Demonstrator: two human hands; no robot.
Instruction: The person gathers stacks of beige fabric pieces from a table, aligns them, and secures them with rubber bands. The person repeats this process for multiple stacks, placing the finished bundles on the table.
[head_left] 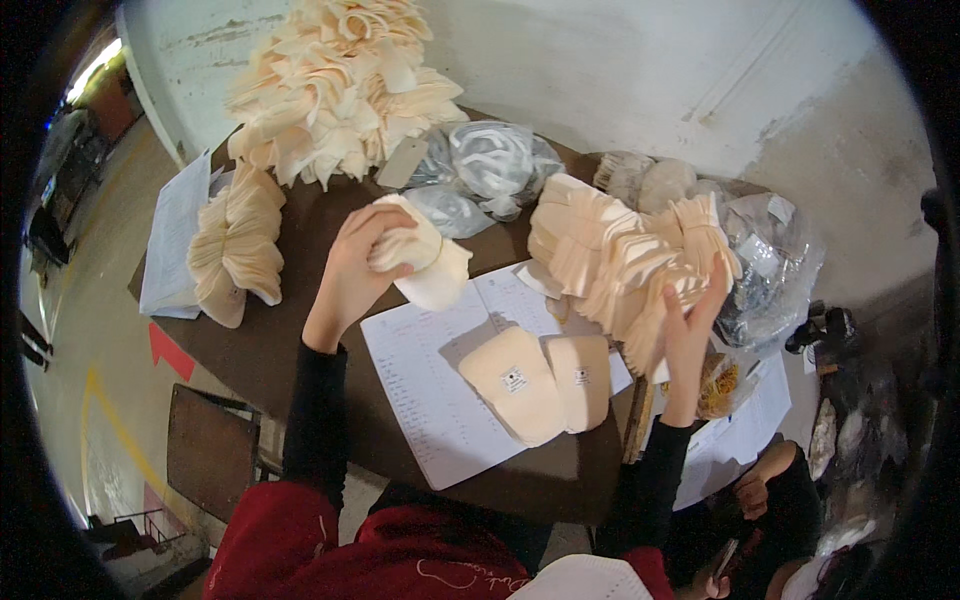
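Presently: left hand [350,262], fingers curled shut around a cream pad [425,255], raised above the ledger [440,385] at the table's [270,350] middle; right hand [690,325], fingers nearly straight and spread, pressed against the near side of a fanned cream stack [620,255] at the table's right, clasping nothing that shows. Also: two flat cream pieces [540,380] with small labels on the ledger; heaped cream cups [340,90] far left; clear bags [490,165] behind; paper sheet [175,235] at left edge.

Dark brown table [250,350] vs pale scuffed wall [620,70], concrete floor [90,330].
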